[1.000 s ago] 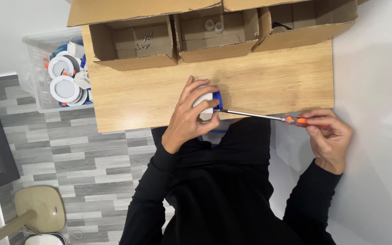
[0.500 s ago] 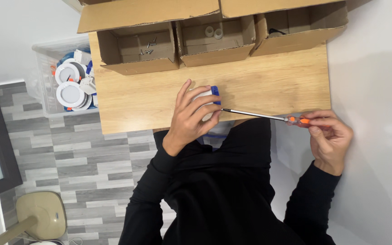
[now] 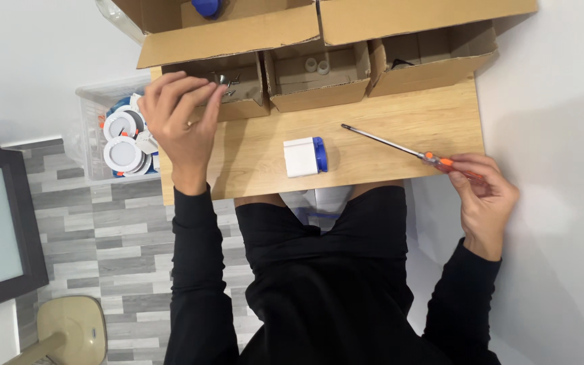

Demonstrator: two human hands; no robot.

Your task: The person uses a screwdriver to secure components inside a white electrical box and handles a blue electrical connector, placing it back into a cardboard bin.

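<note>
Movement marks this moment: the left hand [image 3: 182, 118], which half a second ago lay cupped over the white-and-blue block [image 3: 305, 156] at mid-tabletop, has left it and gone up to the upper left of the frame, to the mouth of the left cardboard box [image 3: 234, 86]. The block now lies alone and uncovered on the wooden tabletop [image 3: 386, 145], just below the middle box [image 3: 319, 81], with its blue end to the right. The long screwdriver [image 3: 400, 147] has also come off it: its tip, earlier at the block, now points free above the wood, right of the block and well apart from it. Judging from that, work on the block itself is paused and the left hand has gone to fetch something small from the box.

Left grip: fingers [image 3: 201, 94] bent and drawn together, thumb toward forefinger, in a pinch that is nearly closed at the box's front edge, beside some small metal parts [image 3: 228, 80]. Whether it already has hold of one I cannot tell; the fingertips hide what is between them.

Right grip: the right hand [image 3: 484, 196], at the right edge of the tabletop, is closed round the screwdriver's orange handle [image 3: 444, 162], shaft slanting up and left.

A clear plastic bin [image 3: 96, 138] of round white fittings [image 3: 123, 154] stands left of the tabletop, below the left hand; a third box [image 3: 434, 64] sits at upper right.
</note>
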